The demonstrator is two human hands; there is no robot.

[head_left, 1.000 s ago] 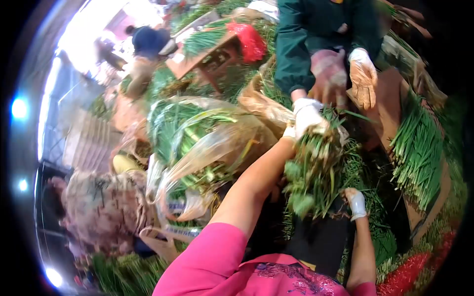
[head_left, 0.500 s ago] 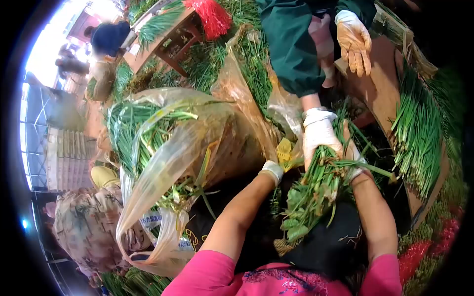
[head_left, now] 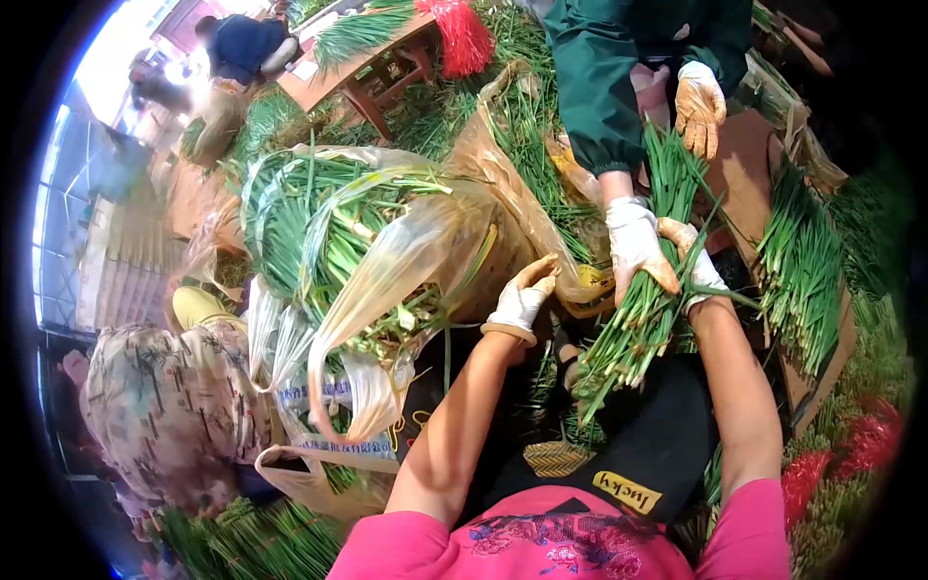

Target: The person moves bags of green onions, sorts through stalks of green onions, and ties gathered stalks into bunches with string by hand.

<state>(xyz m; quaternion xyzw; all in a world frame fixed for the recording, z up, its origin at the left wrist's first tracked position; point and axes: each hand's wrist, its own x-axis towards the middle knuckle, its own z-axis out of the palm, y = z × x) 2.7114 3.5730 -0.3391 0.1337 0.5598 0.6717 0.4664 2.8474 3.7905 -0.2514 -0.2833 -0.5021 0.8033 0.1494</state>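
Note:
My right hand (head_left: pixel 692 259), in a white glove with stained fingers, grips a bunch of green stalks (head_left: pixel 638 329) from its right side. A co-worker's white-gloved hand (head_left: pixel 634 242) is on the same bunch, just left of mine. The co-worker's other gloved hand (head_left: pixel 700 108) hangs above with its fingers extended. My left hand (head_left: pixel 524 298), also gloved, is raised with fingers apart and nothing in it, beside a large plastic bag (head_left: pixel 387 280) full of green stalks (head_left: pixel 319 232).
At right, a board (head_left: pixel 749 174) bears laid-out green stalks (head_left: pixel 804 271). Red strands (head_left: pixel 462 39) hang from a wooden table (head_left: pixel 358 77) at the top. A person in a patterned top (head_left: pixel 174 416) is at lower left. Loose stalks cover the floor.
The bunch between my right hand and the co-worker's hand now shows long, straight stalks instead of a leafy clump. My left hand has turned and opened. The view has shifted slightly.

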